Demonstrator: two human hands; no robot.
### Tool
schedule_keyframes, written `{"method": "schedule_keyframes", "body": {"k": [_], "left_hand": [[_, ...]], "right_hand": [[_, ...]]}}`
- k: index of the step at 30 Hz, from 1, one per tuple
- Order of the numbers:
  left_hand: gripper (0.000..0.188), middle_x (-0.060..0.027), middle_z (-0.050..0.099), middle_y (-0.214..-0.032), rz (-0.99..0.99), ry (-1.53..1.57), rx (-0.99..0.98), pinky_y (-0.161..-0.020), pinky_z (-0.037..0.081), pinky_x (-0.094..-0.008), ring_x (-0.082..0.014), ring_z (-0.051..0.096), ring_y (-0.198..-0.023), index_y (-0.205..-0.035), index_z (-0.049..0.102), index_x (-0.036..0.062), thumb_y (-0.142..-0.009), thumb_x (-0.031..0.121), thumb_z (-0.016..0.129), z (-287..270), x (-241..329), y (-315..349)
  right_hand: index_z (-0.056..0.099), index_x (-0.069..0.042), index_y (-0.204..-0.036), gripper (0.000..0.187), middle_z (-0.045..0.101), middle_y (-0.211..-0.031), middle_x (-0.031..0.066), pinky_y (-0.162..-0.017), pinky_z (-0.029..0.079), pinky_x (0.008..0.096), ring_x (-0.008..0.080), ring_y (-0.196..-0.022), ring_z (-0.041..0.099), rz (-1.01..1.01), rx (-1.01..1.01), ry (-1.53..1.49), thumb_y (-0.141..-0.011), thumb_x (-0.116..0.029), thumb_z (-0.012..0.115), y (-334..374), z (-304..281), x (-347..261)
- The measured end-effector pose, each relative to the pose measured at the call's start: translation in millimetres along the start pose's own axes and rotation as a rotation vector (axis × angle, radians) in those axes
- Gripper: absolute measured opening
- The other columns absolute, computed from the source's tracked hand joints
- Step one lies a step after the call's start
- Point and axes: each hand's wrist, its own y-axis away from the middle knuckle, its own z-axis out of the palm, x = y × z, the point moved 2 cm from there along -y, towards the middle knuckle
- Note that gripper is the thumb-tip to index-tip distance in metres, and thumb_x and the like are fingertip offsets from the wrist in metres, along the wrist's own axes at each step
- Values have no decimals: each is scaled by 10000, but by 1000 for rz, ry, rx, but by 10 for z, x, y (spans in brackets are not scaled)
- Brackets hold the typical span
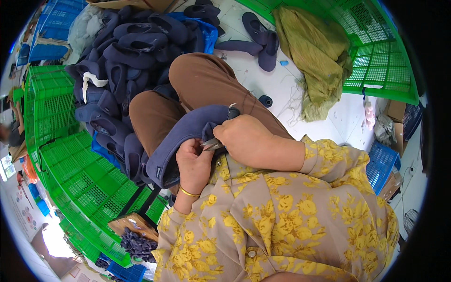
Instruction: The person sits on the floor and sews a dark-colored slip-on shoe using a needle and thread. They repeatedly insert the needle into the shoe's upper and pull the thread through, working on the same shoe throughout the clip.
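Observation:
A navy fabric shoe point(185, 129) lies across my lap, sole edge and inside partly in view. My left hand point(193, 167) is closed on the shoe's near edge, fingertips pinched close to the blades. In my right fist point(246, 137) is a pair of scissors point(212, 144); its metal blades point left toward the left fingertips, and a dark-wrapped handle end sticks out above the fist. Whether the blades touch the fabric or a thread, I cannot tell.
Beyond my knees rises a large heap of navy shoes point(141, 40). Green plastic crates point(84, 164) stand at the left, another green crate point(380, 61) at the far right. An olive cloth point(312, 56), loose shoes point(268, 49) and a dark thread spool point(266, 101) lie on the white floor.

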Motion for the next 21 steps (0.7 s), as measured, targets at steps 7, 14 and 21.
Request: {"method": "schedule_keyframes", "body": {"k": [7, 14, 21], "left_hand": [[88, -13, 658, -900, -98, 315, -148, -734, 460, -196, -61, 567, -790, -976, 653, -34, -923, 36, 647, -118, 172, -84], [140, -20, 668, -920, -144, 412, -224, -766, 467, -208, -62, 578, -821, -1020, 662, -47, -940, 60, 619, -127, 161, -151], [151, -9, 674, -925, -213, 510, -293, -774, 468, -207, -60, 574, -810, -1034, 671, -45, -948, 51, 592, -121, 75, -237]], "right_hand": [[694, -108, -975, 248, 664, -793, 163, -697, 512, 438, 354, -783, 656, -33, -32, -165, -745, -38, 631, -78, -212, 257], [715, -111, -1027, 318, 678, -872, 176, -723, 491, 436, 389, -825, 636, -74, -111, -403, -767, 0, 572, -167, -292, 400], [713, -103, -1030, 290, 681, -884, 168, -749, 492, 399, 353, -814, 642, -69, -178, -526, -804, 15, 575, -209, -279, 449]]}}
